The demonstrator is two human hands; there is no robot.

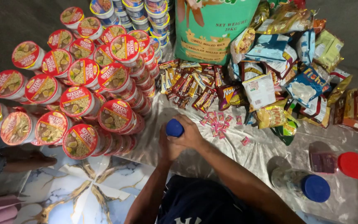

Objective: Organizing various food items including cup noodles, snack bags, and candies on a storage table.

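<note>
Fingers (187, 135) of both hands wrap tight around one jar with a blue lid (174, 127); right hand (191, 136) grips it, left hand (167, 148) clasps below, over a silvery cloth (253, 155). From my seat, red-lidded noodle cups (83, 101) stack at left, a green sack (212, 29) stands behind, snack packets (282, 79) and small pink sweets (218, 122) spread right. Two more jars (315, 187), blue- and red-lidded, lie lower right. I cannot make out the held jar's body; it is hidden.

Blue-capped jar (174, 127), upright, over silver cloth, near stacked cups
</note>
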